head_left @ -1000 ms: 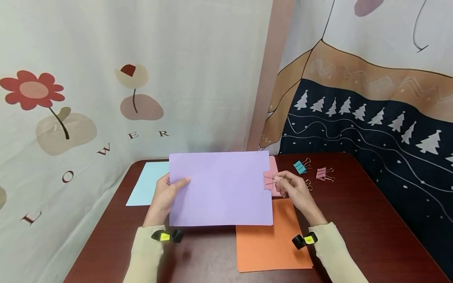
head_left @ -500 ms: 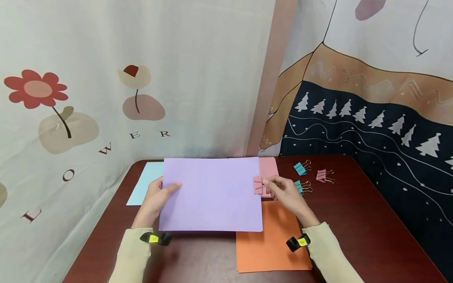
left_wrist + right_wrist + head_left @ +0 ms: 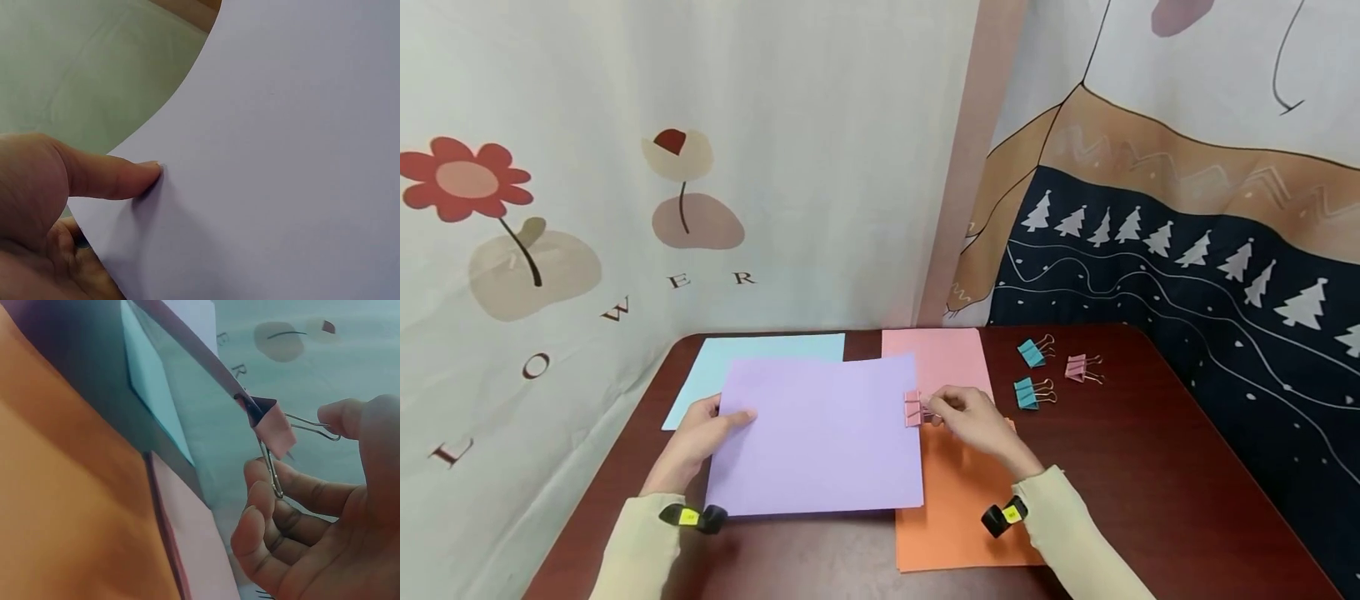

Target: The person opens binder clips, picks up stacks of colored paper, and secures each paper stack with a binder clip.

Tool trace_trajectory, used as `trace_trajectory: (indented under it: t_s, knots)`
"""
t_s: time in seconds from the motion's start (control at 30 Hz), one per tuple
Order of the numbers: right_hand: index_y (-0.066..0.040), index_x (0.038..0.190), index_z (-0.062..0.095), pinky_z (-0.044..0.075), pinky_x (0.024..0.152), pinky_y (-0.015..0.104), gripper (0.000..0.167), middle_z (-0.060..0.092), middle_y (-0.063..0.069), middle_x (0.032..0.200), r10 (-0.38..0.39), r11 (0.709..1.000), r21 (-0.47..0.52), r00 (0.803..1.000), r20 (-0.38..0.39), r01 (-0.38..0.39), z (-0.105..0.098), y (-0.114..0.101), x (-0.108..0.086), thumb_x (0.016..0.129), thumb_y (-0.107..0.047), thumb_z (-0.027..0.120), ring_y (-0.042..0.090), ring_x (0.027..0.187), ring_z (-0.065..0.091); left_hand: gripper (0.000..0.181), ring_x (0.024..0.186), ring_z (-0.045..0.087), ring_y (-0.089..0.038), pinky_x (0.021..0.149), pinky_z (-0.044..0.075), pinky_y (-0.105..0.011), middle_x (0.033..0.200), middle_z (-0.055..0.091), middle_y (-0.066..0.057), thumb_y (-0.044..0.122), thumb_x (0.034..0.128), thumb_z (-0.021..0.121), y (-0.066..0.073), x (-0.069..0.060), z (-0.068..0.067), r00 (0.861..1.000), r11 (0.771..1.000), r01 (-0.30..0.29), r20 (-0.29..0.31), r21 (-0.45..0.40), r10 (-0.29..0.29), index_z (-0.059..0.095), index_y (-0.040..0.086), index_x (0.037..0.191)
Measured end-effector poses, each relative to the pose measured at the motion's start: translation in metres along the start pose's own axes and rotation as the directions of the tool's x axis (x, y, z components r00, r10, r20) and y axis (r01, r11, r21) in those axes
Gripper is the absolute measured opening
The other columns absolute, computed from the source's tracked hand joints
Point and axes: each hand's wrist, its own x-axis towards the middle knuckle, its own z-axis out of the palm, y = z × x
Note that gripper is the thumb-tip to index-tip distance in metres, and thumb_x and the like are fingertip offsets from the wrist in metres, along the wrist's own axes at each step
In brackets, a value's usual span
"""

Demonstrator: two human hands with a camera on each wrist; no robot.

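purple paper [image 3: 820, 446] is held above the tabletop [image 3: 1150, 475], between left fingers [image 3: 737, 420], clamped on one edge with thumb on top, and right fingers [image 3: 250, 532] at the opposite edge. the latter grip a pink binder clip [image 3: 913, 409] by its wire handles [image 3: 273, 478]; just past their tips it sits on the paper. step in hand, as judged: fastening that edge. next move would call for checking the bite, then releasing the handles.

Flower-print curtain [image 3: 760, 183] behind brown table [image 3: 1165, 467]; tree-print cloth [image 3: 1157, 262] right.
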Motion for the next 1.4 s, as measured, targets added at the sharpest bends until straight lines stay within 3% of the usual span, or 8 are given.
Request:
trace_trajectory:
  t_s: [0.17, 0.33, 0.6, 0.77, 0.87, 1.0, 1.1, 1.4]
  knots:
    - [-0.019, 0.096, 0.076, 0.048, 0.069, 0.033, 0.030, 0.073, 0.011, 0.092, 0.018, 1.000, -0.007, 0.999, 0.047, -0.017, 0.011, 0.000, 0.000, 0.102, -0.044, 0.061, 0.017, 0.075, 0.059, 0.059, 0.127, 0.053, -0.043, 0.104, 0.046, -0.062, 0.146, 0.048, -0.033, 0.024, 0.0994, 0.063, -0.010, -0.003, -0.007, 0.998, 0.998, 0.038, 0.042, 0.041, -0.040, 0.046, -0.009, 0.145]
    - [-0.011, 0.095, 0.075, 0.045, 0.060, 0.032, 0.039, 0.063, 0.009, 0.075, 0.037, 0.999, -0.037, 0.994, 0.105, -0.033, 0.023, 0.000, 0.002, 0.102, -0.046, 0.059, 0.017, 0.064, 0.054, 0.064, 0.128, 0.052, -0.046, 0.105, 0.045, -0.065, 0.148, 0.046, -0.035, 0.026, 0.0994, 0.063, -0.023, -0.008, -0.017, 0.996, 0.994, 0.065, 0.062, 0.087, -0.070, 0.042, -0.010, 0.148]
    - [-0.018, 0.098, 0.077, 0.042, 0.054, 0.030, 0.039, 0.064, 0.016, 0.067, 0.053, 0.997, -0.063, 0.978, 0.199, -0.041, 0.042, -0.007, 0.002, 0.101, -0.052, 0.058, 0.020, 0.052, 0.054, 0.078, 0.130, 0.050, -0.052, 0.104, 0.045, -0.068, 0.150, 0.042, -0.038, 0.031, 0.0979, 0.066, -0.039, -0.013, -0.032, 0.992, 0.982, 0.105, 0.054, 0.155, -0.114, 0.031, -0.012, 0.153]
    - [-0.012, 0.088, 0.075, 0.032, 0.049, 0.026, 0.047, 0.055, 0.003, 0.054, 0.056, 0.995, -0.093, 0.971, 0.232, -0.036, 0.054, -0.010, 0.001, 0.100, -0.054, 0.058, 0.013, 0.046, 0.045, 0.087, 0.133, 0.048, -0.054, 0.104, 0.045, -0.067, 0.148, 0.042, -0.042, 0.032, 0.0960, 0.070, -0.046, -0.017, -0.041, 0.992, 0.972, 0.109, 0.047, 0.208, -0.121, 0.025, -0.016, 0.153]
    - [-0.011, 0.083, 0.073, 0.032, 0.048, 0.026, 0.051, 0.054, -0.003, 0.055, 0.060, 0.992, -0.123, 0.969, 0.238, -0.031, 0.062, -0.010, 0.000, 0.097, -0.059, 0.060, 0.011, 0.047, 0.044, 0.087, 0.126, 0.055, -0.052, 0.098, 0.051, -0.063, 0.142, 0.048, -0.042, 0.032, 0.0941, 0.072, -0.052, -0.019, -0.045, 0.990, 0.967, 0.118, 0.047, 0.225, -0.132, 0.028, -0.017, 0.151]
    - [-0.018, 0.091, 0.079, 0.038, 0.051, 0.025, 0.042, 0.064, -0.006, 0.070, 0.055, 0.988, -0.152, 0.968, 0.247, -0.017, 0.070, -0.011, -0.002, 0.097, -0.056, 0.062, 0.010, 0.052, 0.048, 0.088, 0.114, 0.064, -0.048, 0.087, 0.057, -0.056, 0.134, 0.055, -0.042, 0.031, 0.0921, 0.075, -0.058, -0.021, -0.048, 0.988, 0.959, 0.134, 0.046, 0.249, -0.150, 0.030, -0.019, 0.149]
    - [-0.019, 0.098, 0.081, 0.039, 0.053, 0.024, 0.035, 0.066, -0.008, 0.077, 0.048, 0.987, -0.161, 0.964, 0.261, -0.006, 0.075, -0.011, -0.003, 0.097, -0.050, 0.064, 0.008, 0.056, 0.049, 0.089, 0.113, 0.064, -0.048, 0.086, 0.057, -0.055, 0.134, 0.054, -0.043, 0.030, 0.0914, 0.075, -0.062, -0.022, -0.050, 0.986, 0.952, 0.139, 0.047, 0.272, -0.157, 0.029, -0.021, 0.148]
    - [-0.021, 0.088, 0.079, 0.034, 0.051, 0.022, 0.029, 0.055, -0.011, 0.061, 0.000, 0.976, -0.207, 0.958, 0.287, 0.062, 0.083, -0.013, -0.006, 0.098, -0.043, 0.064, 0.006, 0.051, 0.043, 0.090, 0.125, 0.053, -0.058, 0.095, 0.051, -0.062, 0.143, 0.041, -0.047, 0.028, 0.0907, 0.076, -0.067, -0.023, -0.051, 0.984, 0.927, 0.136, 0.061, 0.348, -0.167, 0.027, -0.025, 0.146]
